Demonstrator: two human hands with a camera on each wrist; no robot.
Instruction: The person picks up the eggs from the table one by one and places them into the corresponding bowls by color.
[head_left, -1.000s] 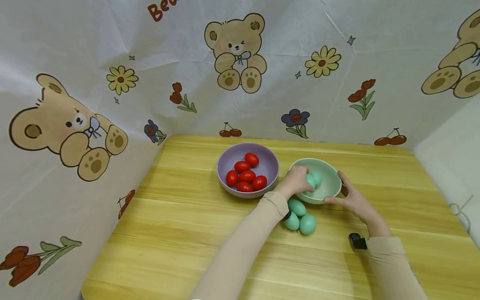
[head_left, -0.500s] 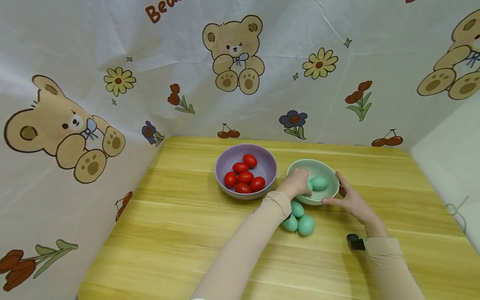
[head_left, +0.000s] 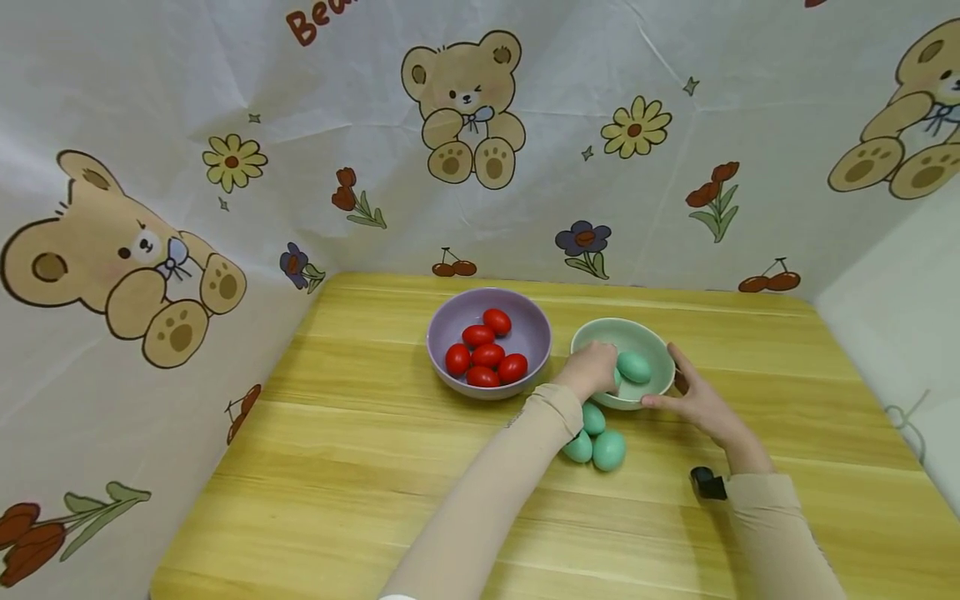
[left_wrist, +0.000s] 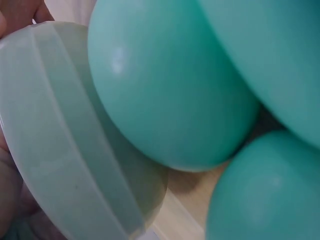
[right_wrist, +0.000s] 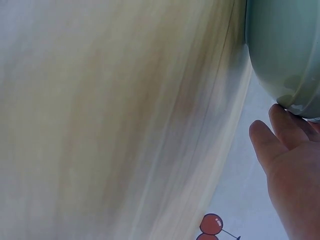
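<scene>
My left hand (head_left: 591, 371) reaches over the left rim of a pale green bowl (head_left: 654, 372), its curled fingers on a green egg (head_left: 617, 381) mostly hidden under them. Another green egg (head_left: 634, 367) lies in the bowl, right of that hand. At the bowl's right side, my right hand (head_left: 701, 406) holds it, thumb at the near rim and fingers round the outer wall. The right wrist view shows those fingertips (right_wrist: 281, 117) against the lower wall of the bowl. Below the left wrist, a few more green eggs (head_left: 609, 451) rest on the table, looming large in the left wrist view.
A purple bowl (head_left: 538, 333) with several red eggs (head_left: 488, 356) stands left of the green bowl. Both stand on a wooden table (head_left: 360, 433). A white cloth (head_left: 300, 83) printed with bears rises behind and to the left.
My left hand has turned lower into the green bowl, and its fingers are now more hidden. The loose egg there has shifted right, away from the hand. My right hand keeps its place on the bowl.
</scene>
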